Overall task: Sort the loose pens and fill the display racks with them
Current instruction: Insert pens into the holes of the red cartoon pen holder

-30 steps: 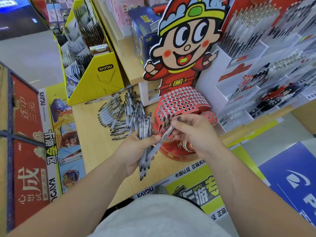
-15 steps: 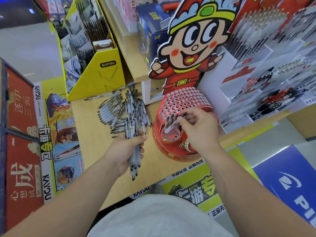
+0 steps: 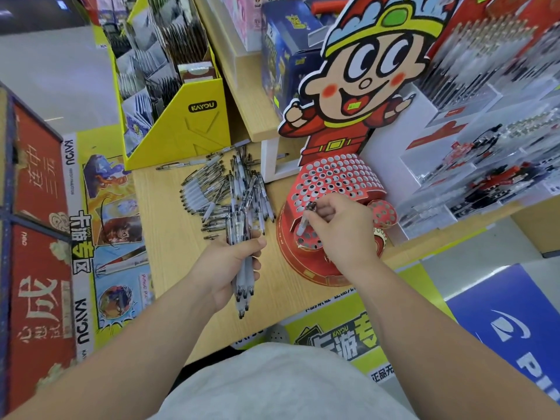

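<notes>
Right hand pinches a clear plastic pen into the red perforated cardboard rack, which looks nearly empty; left hand fingers clutch a pen bundle; big loose pile waits on the wooden counter.

A plain pale grey shirt covers the torso; bare forearms lead back from the left hand and right hand.

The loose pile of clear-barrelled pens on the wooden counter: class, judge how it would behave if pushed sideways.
The loose pile of clear-barrelled pens would probably scatter rather than slide as one, since the pens lie crossed at many angles. Being slim and round, single pens would likely roll on the smooth wooden counter.
</notes>
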{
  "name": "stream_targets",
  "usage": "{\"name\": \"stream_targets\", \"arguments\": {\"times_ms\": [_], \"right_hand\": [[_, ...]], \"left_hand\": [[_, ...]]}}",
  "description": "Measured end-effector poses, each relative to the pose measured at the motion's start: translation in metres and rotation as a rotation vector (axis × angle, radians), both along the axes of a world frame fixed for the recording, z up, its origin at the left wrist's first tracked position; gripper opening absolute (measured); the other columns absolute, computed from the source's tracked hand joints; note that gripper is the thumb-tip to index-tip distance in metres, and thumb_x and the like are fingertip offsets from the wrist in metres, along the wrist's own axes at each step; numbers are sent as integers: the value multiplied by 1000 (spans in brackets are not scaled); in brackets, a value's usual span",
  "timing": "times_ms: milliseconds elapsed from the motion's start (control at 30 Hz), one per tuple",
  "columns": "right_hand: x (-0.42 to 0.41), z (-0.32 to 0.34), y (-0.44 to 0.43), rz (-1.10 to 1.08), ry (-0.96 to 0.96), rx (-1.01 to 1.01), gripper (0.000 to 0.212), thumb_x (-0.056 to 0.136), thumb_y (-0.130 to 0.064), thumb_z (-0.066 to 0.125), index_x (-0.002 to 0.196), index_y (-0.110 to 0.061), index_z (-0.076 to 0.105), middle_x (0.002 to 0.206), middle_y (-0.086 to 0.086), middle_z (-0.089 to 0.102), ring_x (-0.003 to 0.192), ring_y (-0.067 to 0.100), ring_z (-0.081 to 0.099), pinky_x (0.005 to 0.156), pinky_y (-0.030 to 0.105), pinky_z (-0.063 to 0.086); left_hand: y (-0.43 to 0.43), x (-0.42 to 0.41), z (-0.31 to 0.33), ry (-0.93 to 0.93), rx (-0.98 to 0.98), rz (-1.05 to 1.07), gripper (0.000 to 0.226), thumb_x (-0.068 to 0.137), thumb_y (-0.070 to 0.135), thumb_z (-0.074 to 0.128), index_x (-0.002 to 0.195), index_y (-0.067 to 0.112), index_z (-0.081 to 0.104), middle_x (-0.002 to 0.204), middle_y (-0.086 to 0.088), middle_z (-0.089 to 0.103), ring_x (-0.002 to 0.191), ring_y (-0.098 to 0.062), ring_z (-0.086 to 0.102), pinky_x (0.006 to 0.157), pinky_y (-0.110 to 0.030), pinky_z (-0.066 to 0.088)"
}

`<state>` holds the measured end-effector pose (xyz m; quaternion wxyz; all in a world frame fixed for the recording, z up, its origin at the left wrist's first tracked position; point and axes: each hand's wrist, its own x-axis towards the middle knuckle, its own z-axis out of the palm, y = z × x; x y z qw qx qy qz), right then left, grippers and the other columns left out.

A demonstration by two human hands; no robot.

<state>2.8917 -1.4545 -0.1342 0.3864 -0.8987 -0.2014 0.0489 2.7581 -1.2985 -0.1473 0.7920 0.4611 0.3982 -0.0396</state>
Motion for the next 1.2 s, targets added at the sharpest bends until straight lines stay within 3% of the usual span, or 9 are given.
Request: {"name": "stream_targets", "arguments": {"times_ms": [133,633,767,867,933,1033,1133,1200], "right_hand": [[1,-10,3,21,27,-67,10,86,-23,77,90,-16,72,80,-7,70,75,8,66,75,33,57],[-6,-18,8,-53,91,-67,13,85,-24,78,87,-15,69,77,-8,70,74,10,67,74,38,58],[-4,-1,3,-60,176,-62,23,79,-37,83,88,-20,71,75,-10,70,71,4,66,70,29,57],[-6,24,-2,-91,170,72,14,85,-37,77,82,-24,71,64,-7,70,60,3,66,62,26,55],[-7,39,-4,-62,300,209,10,88,-32,75,82,-25,73,66,0,71,57,9,66,58,30,55],[-11,55,-7,67,602,314,5,88,-27,76,89,-23,75,76,13,72,59,12,62,51,22,48],[-14,59,-13,142,727,351,5,87,-24,76,92,-23,74,70,-1,71,62,5,63,52,15,44],[-15,57,-15,101,722,436,12,86,-26,78,93,-17,74,70,2,68,61,9,61,53,19,46]], "left_hand": [[0,0,0,1,-1,0,19,89,12,74,107,14,69,74,-2,61,59,-18,55,58,-31,49],[-9,3,7,-28,-7,-45,23,90,11,73,113,12,69,73,-2,61,60,-18,56,57,-31,51],[-10,2,18,-89,-43,-123,26,92,10,69,117,10,68,76,-5,59,60,-18,56,56,-31,51],[-12,3,28,-140,-95,-191,24,90,9,68,114,9,69,76,-6,59,60,-19,55,54,-30,51],[-14,6,33,-160,-108,-232,30,83,10,72,113,8,69,77,-7,59,61,-21,55,54,-31,50],[-20,12,38,-164,-81,-319,48,76,15,70,120,-4,62,77,-9,60,61,-22,55,55,-32,50],[-25,16,44,-176,-60,-393,46,76,15,71,117,-1,59,75,-9,59,60,-22,55,54,-31,49],[-30,20,47,-170,-24,-413,40,75,15,74,110,3,59,73,-9,57,59,-22,54,54,-31,49]]}}
